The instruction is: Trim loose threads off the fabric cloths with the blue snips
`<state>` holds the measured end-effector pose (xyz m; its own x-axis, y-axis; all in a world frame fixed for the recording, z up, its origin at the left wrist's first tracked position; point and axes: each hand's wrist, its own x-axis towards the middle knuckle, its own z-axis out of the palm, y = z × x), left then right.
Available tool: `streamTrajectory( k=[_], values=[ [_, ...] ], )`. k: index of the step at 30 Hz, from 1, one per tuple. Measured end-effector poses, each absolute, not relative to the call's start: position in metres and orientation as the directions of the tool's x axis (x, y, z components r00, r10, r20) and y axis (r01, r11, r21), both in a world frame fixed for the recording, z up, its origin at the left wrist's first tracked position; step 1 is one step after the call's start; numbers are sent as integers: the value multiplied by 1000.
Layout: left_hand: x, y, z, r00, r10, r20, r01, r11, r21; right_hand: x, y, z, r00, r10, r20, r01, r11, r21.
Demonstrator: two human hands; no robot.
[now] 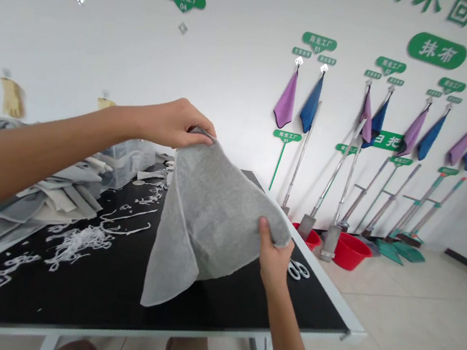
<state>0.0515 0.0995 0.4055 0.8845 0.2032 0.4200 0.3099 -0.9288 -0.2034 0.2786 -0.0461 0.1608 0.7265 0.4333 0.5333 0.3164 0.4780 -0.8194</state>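
Two bare hands hold a grey felt-like fabric sheet (214, 213) over the black, white-rimmed table (111, 291): the right hand (276, 258) pinches its edge at four o'clock, thumb on top; the left hand (175, 123) clamps its corner at twelve. White strip trimmings (78, 239) lie at nine o'clock.

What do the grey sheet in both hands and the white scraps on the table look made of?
Grey sheet: probably non-woven or felt-like fabric, matte; it drapes in soft folds. White scraps: thin curly strips, likely fabric trimmings; too small to confirm.
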Motion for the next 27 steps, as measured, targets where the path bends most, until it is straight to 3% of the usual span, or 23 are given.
streamTrajectory(
  k=[5,9,11,15,22,27],
  values=[
    [25,108,396,857,285,429,385,-908,-165,302,-57,183,692,515,506,235,501,-833],
    [12,101,392,781,232,580,394,-903,-170,305,-66,209,702,492,514,172,584,-793],
    [7,93,395,705,253,663,424,-899,-107,304,-72,224,699,475,535,174,612,-771],
    [1,71,408,536,291,793,445,-895,28,306,-88,258,650,430,627,266,643,-718],
    [-5,58,422,387,265,883,380,-919,110,310,-102,311,525,284,802,440,716,-542],
    [3,76,413,369,292,882,403,-906,132,312,-88,322,517,294,804,506,653,-564]
  ],
)
